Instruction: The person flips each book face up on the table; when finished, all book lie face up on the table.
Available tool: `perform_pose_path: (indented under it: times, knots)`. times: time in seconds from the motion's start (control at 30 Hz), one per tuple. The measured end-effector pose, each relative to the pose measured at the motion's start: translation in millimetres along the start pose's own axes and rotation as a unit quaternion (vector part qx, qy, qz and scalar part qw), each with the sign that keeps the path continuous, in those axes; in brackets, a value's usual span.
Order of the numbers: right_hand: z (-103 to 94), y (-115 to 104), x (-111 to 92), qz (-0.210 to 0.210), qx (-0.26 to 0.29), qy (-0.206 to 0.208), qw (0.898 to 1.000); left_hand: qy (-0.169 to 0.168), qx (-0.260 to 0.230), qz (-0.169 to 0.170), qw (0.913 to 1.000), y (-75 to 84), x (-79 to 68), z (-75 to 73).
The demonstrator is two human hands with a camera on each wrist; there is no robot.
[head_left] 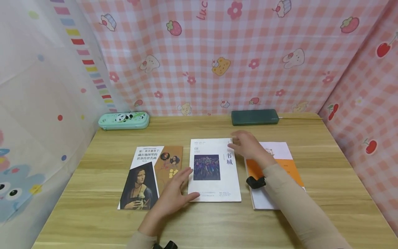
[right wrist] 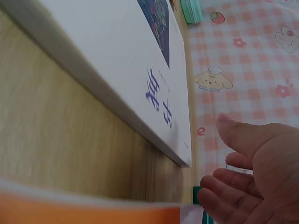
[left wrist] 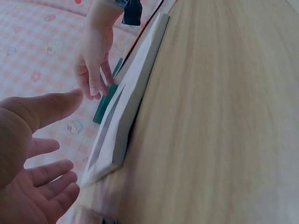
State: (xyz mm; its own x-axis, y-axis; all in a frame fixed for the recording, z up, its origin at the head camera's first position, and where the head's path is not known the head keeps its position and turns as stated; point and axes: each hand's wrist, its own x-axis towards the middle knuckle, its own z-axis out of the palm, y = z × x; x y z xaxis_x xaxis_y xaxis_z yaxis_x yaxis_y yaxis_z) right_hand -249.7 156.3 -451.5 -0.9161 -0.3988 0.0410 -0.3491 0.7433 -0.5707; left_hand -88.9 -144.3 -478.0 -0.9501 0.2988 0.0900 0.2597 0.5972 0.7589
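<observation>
A white book (head_left: 214, 186) with a dark picture on its cover lies flat in the middle of the table. My left hand (head_left: 175, 193) is at its lower left edge, fingers spread and thumb near the lower corner. Over its upper right corner hangs my right hand (head_left: 247, 145), with fingers loosely bent. In the right wrist view, the fingers (right wrist: 243, 135) stand apart from the book's edge. Left of the white book lies a book with a painted portrait (head_left: 140, 186). An orange and white book (head_left: 289, 166) lies on the right, partly hidden under my right forearm.
A mint pencil case (head_left: 124, 120) with pandas sits at the table's back left. A dark green case (head_left: 255, 117) stands at the back right, beside a thin stick (head_left: 300, 118). Pink checked cloth (head_left: 199, 69) hangs behind the wooden table (head_left: 93, 180).
</observation>
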Motion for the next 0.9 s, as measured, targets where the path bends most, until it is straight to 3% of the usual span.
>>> perform_pose_path:
  times: [0.5,0.9]
  knots:
    - [-23.5,33.3,-20.0,0.005,0.009,0.034,0.999,-0.046,-0.007,0.064,0.9968,27.5,22.8,22.5]
    - [-33.4,56.9,-33.2,0.018,-0.005,0.037,0.999,-0.095,0.008,0.06,0.9936,34.4,33.6,47.4]
